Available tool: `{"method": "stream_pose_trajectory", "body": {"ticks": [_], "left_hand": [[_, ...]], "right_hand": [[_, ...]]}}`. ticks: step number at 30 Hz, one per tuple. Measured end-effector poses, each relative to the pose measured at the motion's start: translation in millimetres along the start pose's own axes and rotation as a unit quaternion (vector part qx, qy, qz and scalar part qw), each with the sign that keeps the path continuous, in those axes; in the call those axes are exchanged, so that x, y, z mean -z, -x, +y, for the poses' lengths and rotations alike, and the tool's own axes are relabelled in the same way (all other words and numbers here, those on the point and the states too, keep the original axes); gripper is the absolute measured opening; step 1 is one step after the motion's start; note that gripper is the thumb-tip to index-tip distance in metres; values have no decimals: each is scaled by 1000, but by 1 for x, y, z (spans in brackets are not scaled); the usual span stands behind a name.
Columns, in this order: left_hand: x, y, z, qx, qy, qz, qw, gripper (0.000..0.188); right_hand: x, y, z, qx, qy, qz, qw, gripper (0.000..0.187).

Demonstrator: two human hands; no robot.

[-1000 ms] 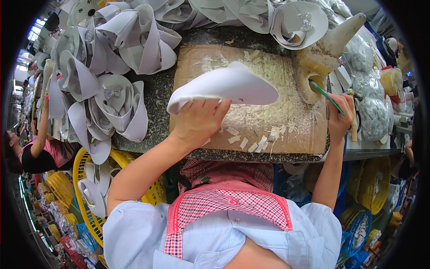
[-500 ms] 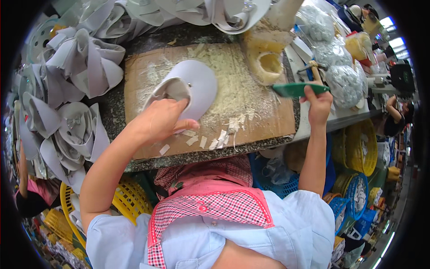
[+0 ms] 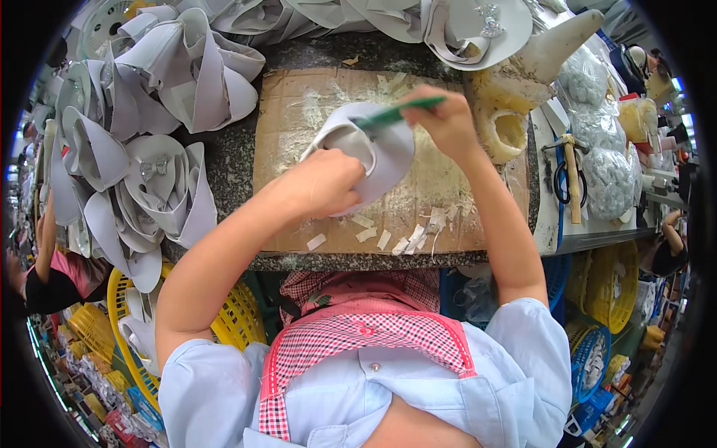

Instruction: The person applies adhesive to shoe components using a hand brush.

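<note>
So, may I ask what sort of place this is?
Probably a factory or workshop, perhaps for footwear parts: many similar white shaped pieces are piled on the worktable, the cardboard there is smeared with pale residue, and a yellow plastic basket stands nearby.

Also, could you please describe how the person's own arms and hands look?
The left hand and right hand wear no gloves, and no watch shows on the wrists. The forearms are uncovered. Loose, light-blue short sleeves end near the elbows. The right hand is blurred, so small details cannot be told.
</note>
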State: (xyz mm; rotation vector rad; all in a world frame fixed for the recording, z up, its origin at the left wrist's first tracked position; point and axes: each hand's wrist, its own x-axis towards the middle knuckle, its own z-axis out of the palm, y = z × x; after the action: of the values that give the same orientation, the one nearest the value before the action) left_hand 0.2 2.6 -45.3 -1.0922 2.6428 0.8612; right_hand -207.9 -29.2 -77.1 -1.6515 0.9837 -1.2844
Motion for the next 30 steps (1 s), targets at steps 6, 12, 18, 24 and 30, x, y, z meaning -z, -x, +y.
{"method": "stream_pose_trajectory", "body": {"ticks": [6,12,18,24,30], "left_hand": [[0,-1,3,-18,-51,6,999,22],[13,-4,0,-31,41,-15,999,25],[2,7,-4,30,376,34,925,22],[-13,26,29,30,714,56,697,56],[-21,32,39,-49,847,106,518,86]], "right_hand": [[19,2,-19,-22,-23,-59,998,7],[30,22,-1,-71,-35,-76,994,3],[42,49,-49,-22,-199,78,977,9],[8,41,-68,68,-197,114,971,9],[-13,50,-69,146,98,84,981,11]]}}
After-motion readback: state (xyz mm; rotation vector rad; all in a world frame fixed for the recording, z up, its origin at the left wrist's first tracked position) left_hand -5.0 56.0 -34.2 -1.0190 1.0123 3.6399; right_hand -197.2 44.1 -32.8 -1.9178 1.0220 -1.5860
